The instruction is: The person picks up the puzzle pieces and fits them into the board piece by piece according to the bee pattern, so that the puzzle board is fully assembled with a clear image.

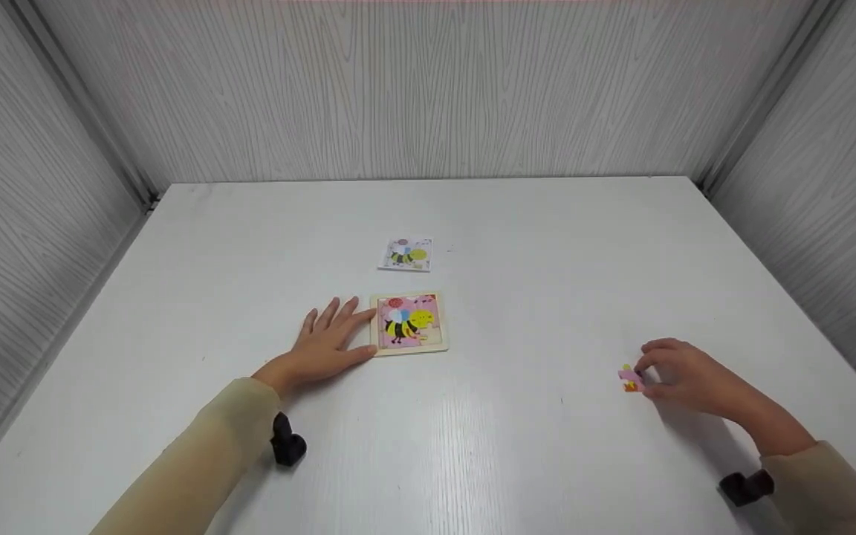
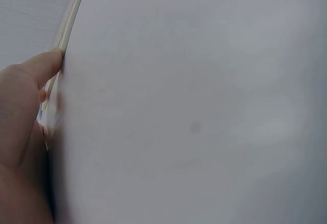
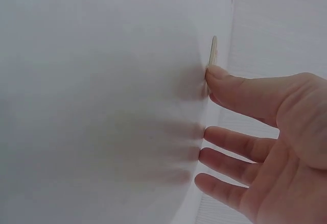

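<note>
A wooden-framed jigsaw puzzle [image 1: 409, 324] with a yellow and black bee on pink lies in the middle of the table. Bare wood shows at its lower right corner. My left hand [image 1: 329, 346] lies with spread fingers at the frame's left side, thumb and index finger touching its edge. In the left wrist view, the thumb [image 2: 47, 66] meets the frame's edge [image 2: 72, 20]. Far to the right, my right hand [image 1: 695, 377] pinches a pink and yellow puzzle piece [image 1: 630, 379] at the table. The piece [image 3: 213, 48] appears edge-on in the right wrist view, beside my thumb.
Behind the puzzle lies a small picture card [image 1: 406, 254] with the same bee. White table surface [image 1: 532, 312] stretches between the hands. Wood-grain panels [image 1: 428, 89] stand at the back and both sides.
</note>
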`<state>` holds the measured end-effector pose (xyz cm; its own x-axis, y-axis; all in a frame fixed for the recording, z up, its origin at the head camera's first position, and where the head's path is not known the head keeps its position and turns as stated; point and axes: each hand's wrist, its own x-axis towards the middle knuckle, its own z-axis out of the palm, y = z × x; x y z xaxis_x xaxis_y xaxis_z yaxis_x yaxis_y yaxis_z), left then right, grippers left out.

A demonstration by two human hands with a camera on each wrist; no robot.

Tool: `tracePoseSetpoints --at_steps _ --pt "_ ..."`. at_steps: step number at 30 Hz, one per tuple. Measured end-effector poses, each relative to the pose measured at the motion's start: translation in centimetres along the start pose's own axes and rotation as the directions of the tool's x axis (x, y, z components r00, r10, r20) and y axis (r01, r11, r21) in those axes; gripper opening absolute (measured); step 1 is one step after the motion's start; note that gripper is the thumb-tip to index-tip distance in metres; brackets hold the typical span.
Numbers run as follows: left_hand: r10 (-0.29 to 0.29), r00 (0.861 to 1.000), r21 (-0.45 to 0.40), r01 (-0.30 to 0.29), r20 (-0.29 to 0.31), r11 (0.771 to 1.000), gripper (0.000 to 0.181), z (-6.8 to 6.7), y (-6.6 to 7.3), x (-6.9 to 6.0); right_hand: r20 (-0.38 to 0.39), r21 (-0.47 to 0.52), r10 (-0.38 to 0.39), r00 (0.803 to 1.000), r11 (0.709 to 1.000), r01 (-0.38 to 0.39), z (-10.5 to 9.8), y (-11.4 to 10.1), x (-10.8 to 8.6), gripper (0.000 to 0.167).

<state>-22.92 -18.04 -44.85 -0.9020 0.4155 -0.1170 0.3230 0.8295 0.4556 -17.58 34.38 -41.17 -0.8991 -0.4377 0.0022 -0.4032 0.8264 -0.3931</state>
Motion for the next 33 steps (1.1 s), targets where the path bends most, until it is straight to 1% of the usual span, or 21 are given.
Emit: tracePoseSetpoints --at_steps 3,10,14,18,21,29,33 --pt "-0.002 1.000 -0.002 0.002 0.001 1.000 0.070 0.0 0.1 0.0 0.000 0.002 -0.006 1.000 1.000 0.006 0.0 -0.1 0.0 0.019" --pt "-0.005 1.000 -0.004 0.005 0.001 1.000 0.070 -0.2 0.1 -0.1 0.007 0.042 0.009 1.000 0.999 -0.009 -0.1 -0.6 0.2 0.017" --pt "0.007 1.000 -0.005 -0.007 0.000 1.000 0.070 -0.2 0.1 -0.1 0.001 0.033 0.000 1.000 0.999 0.000 -0.1 -0.9 0.4 0.019" --pt "0.011 1.000 -0.002 -0.011 0.000 1.000 0.069 -0.1 0.0 -0.1 -0.022 0.058 -0.005 1.000 0.998 0.007 -0.1 -1.4 0.7 0.022" --pt "0.008 1.000 -0.001 -0.008 0.000 1.000 0.069 -0.2 0.0 -0.1 -0.042 0.082 -0.006 0.999 0.997 0.009 -0.1 -1.8 1.0 0.023" --pt "0.006 1.000 0.002 -0.006 -0.002 1.000 0.070 -0.3 0.2 -0.2 -0.054 0.126 0.002 0.999 0.992 0.005 0.1 -2.7 2.1 0.020" --pt "0.003 1.000 0.001 -0.003 0.002 1.000 0.070 -0.2 0.2 -0.2 -0.053 0.140 -0.020 0.998 0.990 0.027 0.3 -3.2 2.7 0.021"
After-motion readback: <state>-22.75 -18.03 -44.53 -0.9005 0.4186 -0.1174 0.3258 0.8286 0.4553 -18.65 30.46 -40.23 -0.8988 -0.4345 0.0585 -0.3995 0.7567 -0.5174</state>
